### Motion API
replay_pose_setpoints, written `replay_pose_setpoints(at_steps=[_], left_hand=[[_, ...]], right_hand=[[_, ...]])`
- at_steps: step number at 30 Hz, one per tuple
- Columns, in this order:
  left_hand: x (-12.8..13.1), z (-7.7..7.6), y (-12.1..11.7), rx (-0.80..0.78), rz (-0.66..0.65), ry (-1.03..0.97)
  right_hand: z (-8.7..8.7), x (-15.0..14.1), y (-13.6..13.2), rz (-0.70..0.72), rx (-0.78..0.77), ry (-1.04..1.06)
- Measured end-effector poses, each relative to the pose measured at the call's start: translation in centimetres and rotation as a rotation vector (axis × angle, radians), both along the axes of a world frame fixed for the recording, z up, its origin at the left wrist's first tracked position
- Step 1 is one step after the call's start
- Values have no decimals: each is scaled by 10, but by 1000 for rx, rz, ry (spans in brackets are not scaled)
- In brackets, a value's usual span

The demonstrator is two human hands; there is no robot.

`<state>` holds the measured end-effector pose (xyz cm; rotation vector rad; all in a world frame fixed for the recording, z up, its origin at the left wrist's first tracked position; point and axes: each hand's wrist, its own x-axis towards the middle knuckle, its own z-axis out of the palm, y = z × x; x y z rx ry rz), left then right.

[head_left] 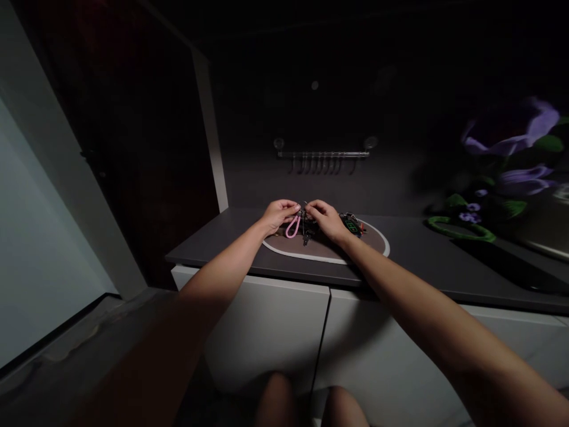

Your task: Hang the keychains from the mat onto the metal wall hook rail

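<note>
Both my arms reach out over a dark counter to an oval tray [373,252] with a pale rim. My left hand [279,213] and my right hand [325,218] meet above the tray, fingers pinched together on a bunch of keys [306,228]. A pink loop strap [292,227] hangs from the bunch just under my left hand. A dark key dangles below the fingers. Right of my right hand, a second bunch with a green-marked fob [352,225] lies on the tray.
The dark counter [418,249] sits on white cabinet doors [275,332]. A rail with several hooks [322,156] is fixed to the wall behind. Purple flowers [511,136] decorate the wall at right. My knees show at the bottom edge.
</note>
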<state>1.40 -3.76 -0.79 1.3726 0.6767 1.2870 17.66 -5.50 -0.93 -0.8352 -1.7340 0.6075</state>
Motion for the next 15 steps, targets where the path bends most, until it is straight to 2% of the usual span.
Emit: replay_pose_setpoints(at_steps=[7, 11, 15], left_hand=[[0, 1, 2, 18, 28, -35], [-1, 4, 2, 91, 107, -38], [-3, 6, 5, 144, 165, -88]], right_hand=[[10, -2, 0, -90, 31, -51], [22, -8, 0, -49, -71, 4], [30, -19, 3, -8, -181, 152]])
